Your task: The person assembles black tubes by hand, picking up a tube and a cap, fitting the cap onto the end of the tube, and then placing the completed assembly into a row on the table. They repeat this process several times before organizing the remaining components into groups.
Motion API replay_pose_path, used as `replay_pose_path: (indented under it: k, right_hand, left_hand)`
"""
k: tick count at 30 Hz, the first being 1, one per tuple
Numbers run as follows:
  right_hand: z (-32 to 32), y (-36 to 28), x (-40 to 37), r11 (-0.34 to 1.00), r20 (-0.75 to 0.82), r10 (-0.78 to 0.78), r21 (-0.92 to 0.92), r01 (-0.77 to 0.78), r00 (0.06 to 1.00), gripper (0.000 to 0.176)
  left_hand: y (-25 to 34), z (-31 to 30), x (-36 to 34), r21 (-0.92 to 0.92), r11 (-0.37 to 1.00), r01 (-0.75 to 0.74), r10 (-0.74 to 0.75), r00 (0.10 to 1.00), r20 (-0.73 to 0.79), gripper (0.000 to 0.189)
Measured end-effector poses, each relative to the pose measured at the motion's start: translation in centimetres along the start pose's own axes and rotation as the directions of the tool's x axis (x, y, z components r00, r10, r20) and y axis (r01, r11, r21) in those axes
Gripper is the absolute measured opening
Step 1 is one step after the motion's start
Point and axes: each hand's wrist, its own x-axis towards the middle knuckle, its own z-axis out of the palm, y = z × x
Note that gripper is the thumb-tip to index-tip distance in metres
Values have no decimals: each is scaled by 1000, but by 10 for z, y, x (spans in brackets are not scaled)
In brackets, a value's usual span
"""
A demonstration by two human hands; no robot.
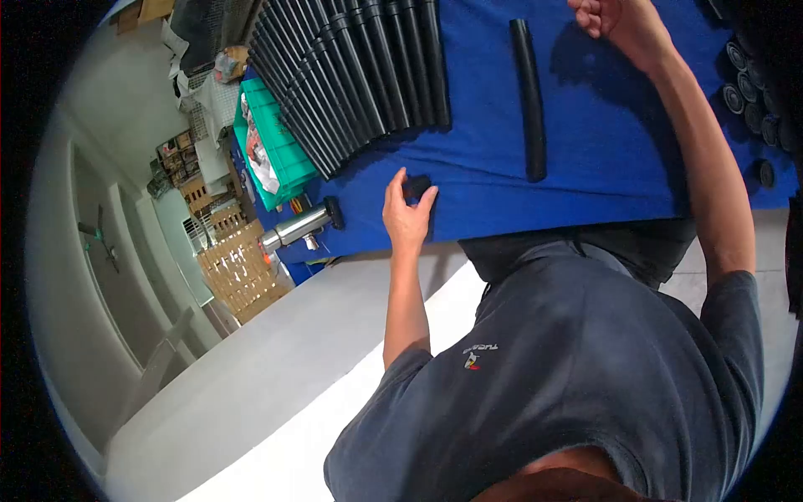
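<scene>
My left hand (406, 219) is at the near edge of the blue-covered table, thumb and fingers curved around a short black cylindrical piece (416, 187). To its right, a single black tube (529, 100) lies lengthwise on the cloth, with neither hand touching it. My right hand (617, 23) is raised at the top edge of the view, beyond that tube and to its right. Its fingers are curled in, and whatever may be inside them is hidden. The hand's shadow falls on the cloth.
Many black tubes (360, 75) lie side by side at the back left. Next to them stands a green crate (288, 155) with white wrapping inside. A silver cylindrical tool (301, 226) is at the left table edge. Round black parts (747, 87) are grouped at the far right.
</scene>
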Motion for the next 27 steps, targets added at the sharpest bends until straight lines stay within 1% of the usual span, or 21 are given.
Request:
replay_pose_path:
  k: [2,3,5,6,7,9,11,12,13,15,17,18,19,21,22,23,25,26,27]
  right_hand:
    - [-3,2,2,999,-17,-11,-33,10,1000,58]
    - [-2,1,0,1000,-19,-3,-20,2,1000,54]
    - [-1,0,2,998,-86,10,-57,-15,996,52]
    - [-4,1,3,1000,-98,23,-19,-25,995,51]
    - [-6,2,4,1000,-123,2,-22,-5,992,50]
    - [-6,-2,3,999,-130,-47,-9,46,990,49]
    - [-8,-4,3,996,-144,-75,29,79,987,45]
    - [-10,-4,4,995,-161,-101,10,104,982,44]
    - [-12,-2,6,992,-178,-128,-6,128,976,44]
    - [-17,0,7,985,-165,-173,-41,168,971,41]
    - [-27,6,8,974,-101,-225,-21,224,969,32]
    - [-25,7,9,965,-146,-257,-86,247,955,41]
    - [-24,1,7,950,-96,-308,-88,300,947,38]
    - [-18,0,6,947,-183,-317,-108,301,931,48]
    - [-16,-1,5,946,-193,-323,-110,306,927,47]
    - [-14,-2,4,950,-209,-306,-122,286,929,46]
    - [-14,-4,1,946,-178,-316,-136,294,932,42]
    - [-14,-3,2,942,-168,-326,-137,306,930,41]
    - [-15,-5,1,941,-173,-330,-141,308,928,40]
  left_hand:
    - [-8,5,1,50,994,-95,95,995,-2,54]
    - [-6,5,2,0,999,-48,48,999,-9,52]
    - [0,3,5,-102,994,41,-42,999,-7,50]
    - [14,0,11,-134,991,-2,-5,999,-53,47]
    - [28,0,19,-217,976,-11,-5,997,-75,44]
    - [71,1,35,-321,945,-59,25,994,-109,43]
    - [113,6,55,-229,923,-309,282,949,-144,43]
    - [133,10,65,-177,885,-430,406,901,-154,43]
    - [155,18,77,-138,823,-550,524,831,-188,42]
    - [195,33,95,-123,722,-680,648,728,-222,41]
    - [225,52,114,-126,637,-761,731,647,-217,43]
    - [240,57,121,-84,621,-779,757,624,-194,42]
    - [249,62,127,-85,626,-775,754,630,-188,41]
    - [264,75,136,-90,633,-769,752,638,-166,40]
    - [267,83,141,-50,616,-786,770,615,-170,41]
    - [265,94,145,-87,627,-774,761,633,-144,42]
    - [265,106,147,-150,663,-734,730,677,-87,43]
    - [259,106,149,-109,678,-727,729,684,-25,52]
    - [263,103,147,-87,669,-738,740,673,-18,56]
